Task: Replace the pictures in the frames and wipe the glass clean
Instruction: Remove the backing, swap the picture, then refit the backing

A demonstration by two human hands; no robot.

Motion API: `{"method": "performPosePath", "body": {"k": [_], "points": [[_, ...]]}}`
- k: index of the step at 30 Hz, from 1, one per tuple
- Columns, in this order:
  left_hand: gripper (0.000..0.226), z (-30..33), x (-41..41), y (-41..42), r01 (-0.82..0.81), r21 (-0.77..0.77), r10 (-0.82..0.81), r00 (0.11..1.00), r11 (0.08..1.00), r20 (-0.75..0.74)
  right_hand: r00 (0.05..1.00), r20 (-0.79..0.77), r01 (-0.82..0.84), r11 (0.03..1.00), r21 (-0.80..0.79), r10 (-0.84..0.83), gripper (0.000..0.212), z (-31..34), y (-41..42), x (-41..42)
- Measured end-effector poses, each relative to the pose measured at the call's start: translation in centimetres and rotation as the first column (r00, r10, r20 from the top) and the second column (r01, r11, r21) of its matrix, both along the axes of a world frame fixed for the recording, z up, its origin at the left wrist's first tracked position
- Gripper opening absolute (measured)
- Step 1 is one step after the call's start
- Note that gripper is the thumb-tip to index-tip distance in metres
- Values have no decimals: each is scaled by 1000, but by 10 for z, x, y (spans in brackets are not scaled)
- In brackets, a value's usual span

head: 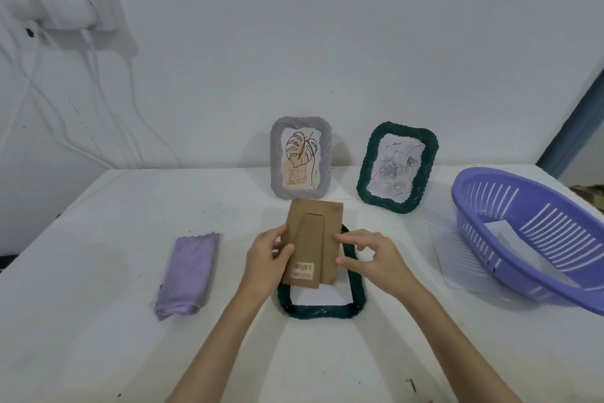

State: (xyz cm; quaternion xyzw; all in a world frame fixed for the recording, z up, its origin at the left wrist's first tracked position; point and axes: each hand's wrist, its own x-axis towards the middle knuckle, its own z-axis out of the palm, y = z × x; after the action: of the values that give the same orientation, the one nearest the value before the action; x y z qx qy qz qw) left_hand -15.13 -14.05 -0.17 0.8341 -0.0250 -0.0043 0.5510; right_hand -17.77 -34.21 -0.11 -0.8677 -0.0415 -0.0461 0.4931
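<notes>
A dark green frame [322, 309] lies face down on the white table, its back open with white paper showing inside. My left hand [266, 260] grips the brown cardboard backing board [312, 239] by its left edge, lifted over the frame. My right hand [371, 257] hovers at the board's right edge with fingers spread, thumb and fingertips touching or nearly touching it. At the back stand a grey frame [300, 157] with a leaf drawing and a second green frame [397, 167] with a rose drawing. A folded purple cloth [188, 275] lies to the left.
A purple plastic basket [529, 239] with paper in it sits tilted at the right on white sheets [451, 259]. Cables and a wall socket [65, 10] hang at the left. The table's front area [98, 353] is bare.
</notes>
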Motion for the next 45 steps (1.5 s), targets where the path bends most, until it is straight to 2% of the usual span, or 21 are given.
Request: {"method": "performPosePath", "body": {"k": [2,5,9,13,33,45], "points": [[49,-3,3,6,88,51,-85,995,995,-59,999,-52,-15,999,-45,13,44,-3,-7,-2],[58,-7,2,8,160,136,-152,986,978,-64,997,-79,-12,995,-100,4,50,-9,-13,-2],[61,-11,1,9,146,112,-137,986,983,-92,994,-107,-16,990,-142,1,51,-19,-16,-1],[59,-13,-1,8,174,88,-169,984,981,-56,995,-101,-19,988,-156,3,51,-24,-16,-4],[62,-16,-2,8,182,141,-174,982,973,-66,997,-72,-13,954,-299,-10,53,-23,-14,-6],[65,-16,0,11,261,300,-246,965,918,-86,989,-145,-95,890,-445,33,52,-22,-11,-4]]}}
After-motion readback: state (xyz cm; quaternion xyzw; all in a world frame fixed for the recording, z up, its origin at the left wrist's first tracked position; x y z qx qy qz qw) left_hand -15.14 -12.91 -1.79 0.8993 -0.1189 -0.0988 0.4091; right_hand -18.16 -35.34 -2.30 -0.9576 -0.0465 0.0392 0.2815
